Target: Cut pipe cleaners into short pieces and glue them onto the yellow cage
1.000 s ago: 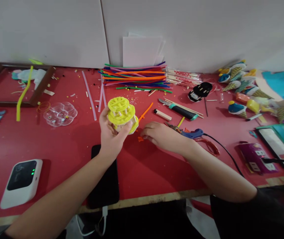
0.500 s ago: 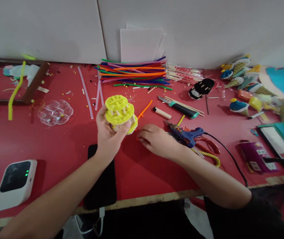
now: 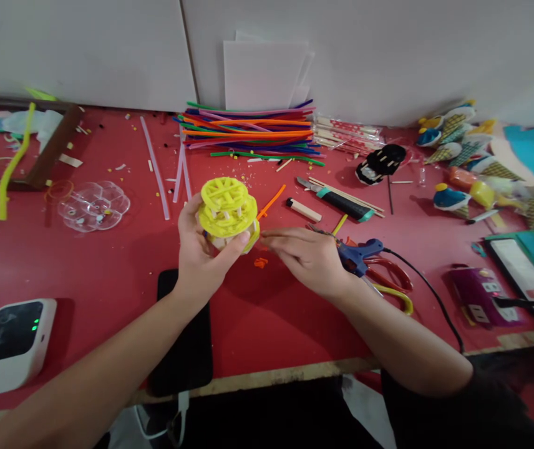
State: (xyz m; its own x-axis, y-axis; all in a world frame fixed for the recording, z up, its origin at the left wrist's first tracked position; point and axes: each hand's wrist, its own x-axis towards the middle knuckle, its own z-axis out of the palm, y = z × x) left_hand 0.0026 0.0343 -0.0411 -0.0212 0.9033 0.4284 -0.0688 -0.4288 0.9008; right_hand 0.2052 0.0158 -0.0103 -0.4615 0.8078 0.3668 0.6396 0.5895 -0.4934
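My left hand [image 3: 199, 240] is closed round a small tiered craft model [image 3: 227, 209] with bright yellow fuzzy layers, short pale stick posts between them and a whitish base. The thumb presses on its lower tier. At the model's right side, the fingertips of my right hand [image 3: 307, 255] are pinched together; anything between them is too small to make out. Small orange scraps [image 3: 261, 263] lie on the red table just below those fingertips. Behind the model is an orange pipe cleaner piece [image 3: 274, 199]. A blue glue gun [image 3: 358, 255] lies beside my right hand, partly hidden by it.
A utility knife [image 3: 342, 202] and a lighter [image 3: 303, 210] lie beyond my right hand. Colourful pipe cleaners [image 3: 248, 132] are piled at the back. A phone [image 3: 185, 349] sits under my left forearm, and a glue-gun cord [image 3: 430, 287] curves along the right.
My right hand has risen slightly from the orange scraps to the model's right edge, its fingers straighter now. The scraps have come into view. My left hand still holds the model; the view has shifted slightly.
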